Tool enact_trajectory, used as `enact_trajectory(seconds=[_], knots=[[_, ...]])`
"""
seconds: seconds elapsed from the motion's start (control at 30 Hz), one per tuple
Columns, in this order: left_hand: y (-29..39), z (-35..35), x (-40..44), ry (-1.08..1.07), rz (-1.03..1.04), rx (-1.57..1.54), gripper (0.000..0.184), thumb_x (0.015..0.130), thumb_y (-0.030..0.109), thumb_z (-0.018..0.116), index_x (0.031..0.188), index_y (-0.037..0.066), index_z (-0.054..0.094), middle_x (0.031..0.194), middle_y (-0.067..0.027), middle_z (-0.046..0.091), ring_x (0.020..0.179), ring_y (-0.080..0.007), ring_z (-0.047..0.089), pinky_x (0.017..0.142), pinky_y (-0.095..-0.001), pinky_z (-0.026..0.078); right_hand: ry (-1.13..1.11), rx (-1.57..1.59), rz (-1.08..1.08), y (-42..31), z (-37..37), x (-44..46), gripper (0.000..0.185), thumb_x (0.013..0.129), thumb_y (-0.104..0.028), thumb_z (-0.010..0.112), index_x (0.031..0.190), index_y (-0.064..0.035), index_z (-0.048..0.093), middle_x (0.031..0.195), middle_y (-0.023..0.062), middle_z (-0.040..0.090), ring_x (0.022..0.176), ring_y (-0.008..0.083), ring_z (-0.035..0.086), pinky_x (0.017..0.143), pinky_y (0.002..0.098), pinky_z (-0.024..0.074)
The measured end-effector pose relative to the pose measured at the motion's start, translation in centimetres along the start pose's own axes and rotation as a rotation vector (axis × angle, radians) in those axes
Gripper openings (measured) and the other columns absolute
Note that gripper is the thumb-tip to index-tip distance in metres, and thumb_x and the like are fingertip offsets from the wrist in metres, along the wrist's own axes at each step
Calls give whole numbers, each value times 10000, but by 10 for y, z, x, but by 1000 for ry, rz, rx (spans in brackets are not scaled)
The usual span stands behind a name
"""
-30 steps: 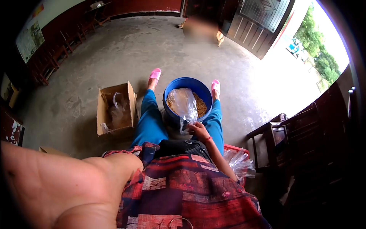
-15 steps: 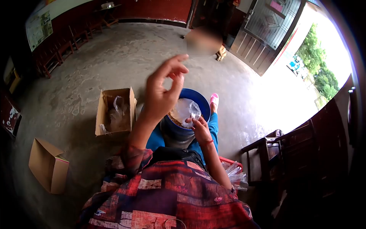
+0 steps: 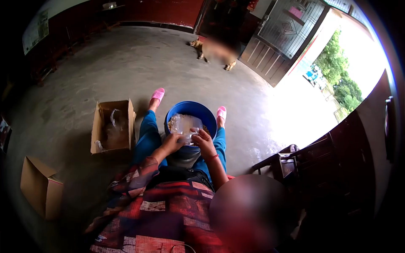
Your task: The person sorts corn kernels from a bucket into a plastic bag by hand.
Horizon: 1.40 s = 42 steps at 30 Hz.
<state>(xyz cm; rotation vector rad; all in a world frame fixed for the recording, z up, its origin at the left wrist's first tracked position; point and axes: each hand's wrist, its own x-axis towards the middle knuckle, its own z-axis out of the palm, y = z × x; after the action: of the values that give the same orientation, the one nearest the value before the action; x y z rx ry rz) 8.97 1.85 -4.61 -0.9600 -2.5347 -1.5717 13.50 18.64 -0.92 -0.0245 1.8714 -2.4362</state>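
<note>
A blue bucket (image 3: pixel 205 112) stands between my legs, with light brown, grainy contents (image 3: pixel 172 121) showing at its sides. Over its mouth lies a clear plastic bag (image 3: pixel 185 123). My left hand (image 3: pixel 172 143) grips the bag's near left edge, fingers closed. On the other side, my right hand (image 3: pixel 204 142) pinches the bag's near right edge between thumb and fingers. The two hands are a little apart, just above the bucket's near rim. I cannot make out whether anything is inside the bag.
An open cardboard box (image 3: pixel 96 128) holding clear plastic stands left of my leg. Another cardboard box (image 3: pixel 40 187) is farther left. A dog (image 3: pixel 196 44), partly blurred, lies near the open door (image 3: pixel 278 40). Dark wooden furniture (image 3: pixel 291 166) is at right.
My left hand has come down from its raised position above the bucket and now holds the bag's edge. My right hand keeps hold of the bag. The view has shifted, showing both feet.
</note>
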Motion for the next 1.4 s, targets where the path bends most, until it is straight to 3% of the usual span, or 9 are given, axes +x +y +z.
enact_trajectory(seconds=[0.13, 0.2, 0.3, 0.4, 0.6, 0.97, 1.17, 1.23, 1.4], knots=[[-12, 12, -7, 116, 140, -50, 208, 668, 115, 623, 838, -5, 610, 838, -169, 588, 798, -319, 570, 700, -356, 449, 405, -777, -441, 71, -38, 3, 301, 725, -77, 608, 1004, 22, 551, 813, 107, 616, 602, 186, 573, 555, 295, 467], [-8, 8, -8, 82, 53, -22, 160, 711, 116, 608, 805, -14, 600, 797, -163, 587, 764, -324, 572, 673, -351, 450, 368, -997, -355, 54, -31, -5, 119, 721, -133, 580, 747, -31, 523, 691, 164, 542, 624, 353, 530, 551, 404, 434], [-19, 12, -9, 90, 12, -146, 162, 731, 130, 609, 820, -6, 607, 804, -157, 602, 765, -295, 591, 671, -327, 453, 355, -1151, -379, 53, -23, -7, 111, 719, -119, 526, 686, -31, 467, 689, 172, 528, 658, 376, 530, 563, 454, 409], [-16, 12, -11, 55, 34, -196, 156, 738, 114, 608, 846, 1, 613, 807, -151, 611, 743, -243, 606, 664, -311, 452, 308, -794, -258, 70, -30, -11, 80, 716, -92, 499, 750, -20, 489, 731, 189, 524, 719, 388, 524, 608, 445, 419], [1, 1, -16, 17, -49, -195, 171, 778, 108, 585, 916, 17, 628, 820, -62, 635, 759, -114, 586, 691, -250, 448, 325, -945, -395, 75, -32, -10, 97, 745, -53, 446, 793, -27, 527, 743, 175, 528, 710, 342, 545, 611, 388, 431], [10, -9, -26, -48, 120, -94, 179, 780, 57, 557, 945, 27, 621, 910, -128, 622, 883, -222, 589, 798, -296, 440, 292, -934, -396, 65, -28, -16, 76, 764, -65, 451, 798, -12, 493, 724, 164, 495, 687, 358, 532, 597, 413, 425], [5, -12, -28, -104, 11, -248, 250, 880, 164, 454, 1045, 24, 579, 991, -100, 615, 941, -170, 566, 849, -281, 409, 258, -932, -286, 74, -35, -11, 123, 791, -90, 464, 873, -33, 536, 722, 106, 515, 642, 240, 564, 568, 351, 447], [-10, -13, -27, -93, -27, -318, 393, 942, 289, 316, 1138, 11, 513, 1010, -70, 608, 968, -121, 535, 856, -263, 391, 184, -410, -99, 70, -32, -13, 178, 832, -155, 460, 953, -82, 569, 806, 30, 577, 697, 132, 566, 548, 269, 435], [-11, -34, -22, 167, -336, -518, 432, 925, 383, 318, 1122, 73, 547, 991, -19, 607, 886, -79, 552, 689, -203, 422, 251, 222, 78, 23, -26, -31, 215, 851, -228, 437, 945, -113, 591, 911, 13, 606, 770, 108, 545, 596, 218, 400]])
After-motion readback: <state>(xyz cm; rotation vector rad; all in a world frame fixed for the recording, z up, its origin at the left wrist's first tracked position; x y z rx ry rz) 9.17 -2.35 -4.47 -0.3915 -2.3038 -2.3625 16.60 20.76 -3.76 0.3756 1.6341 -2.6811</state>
